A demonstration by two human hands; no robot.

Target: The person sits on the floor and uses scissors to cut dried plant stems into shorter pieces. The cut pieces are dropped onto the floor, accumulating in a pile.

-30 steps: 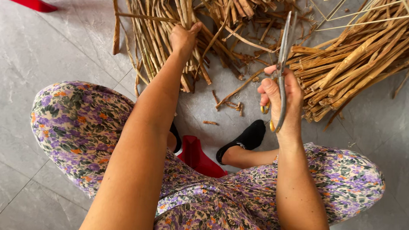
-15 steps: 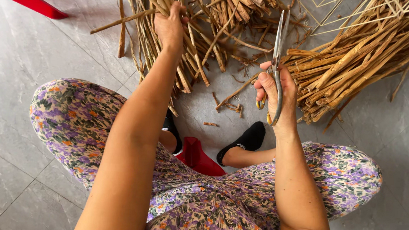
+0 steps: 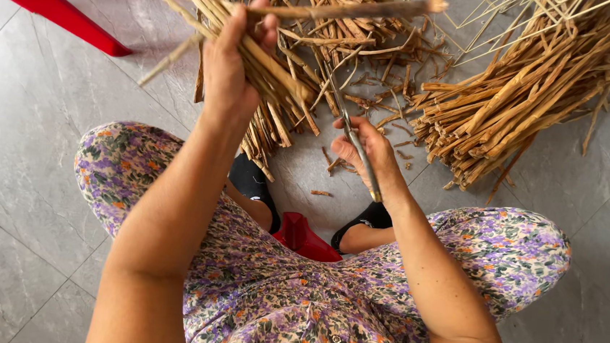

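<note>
The floor point(image 3: 25, 135) is laid with large grey stone-look tiles, lightly veined and glossy, with thin grout lines running diagonally across the view. Seen from above, a person sits low over it in a floral dress of purple, orange and green, knees spread to 9 and 3 o'clock, black shoes point(image 3: 253, 182) planted at the centre, and a small red stool point(image 3: 307, 238) showing between the legs. The left hand point(image 3: 230, 67), raised toward 11 o'clock, is closed around a bundle of dried cane strips point(image 3: 283, 83); one long strip point(image 3: 361, 9) juts from the fingers toward 1 o'clock, and the rest of the bundle slants down toward the floor in front of the left shoe. The right hand point(image 3: 371, 155), just right of centre, is wrapped about the handles of a pair of scissors point(image 3: 354, 143), whose blades point up toward 12 o'clock and reach close to the lower end of the held bundle; whether the blades are parted cannot be told. A thick pile of the same tan strips point(image 3: 513, 108) lies on the tiles at 2 o'clock, another heap point(image 3: 345, 29) at 12 o'clock, with short offcuts point(image 3: 321, 193) scattered between the shoes and the piles. A red plastic furniture leg point(image 3: 49, 6) crosses the corner at 10 o'clock.
</note>
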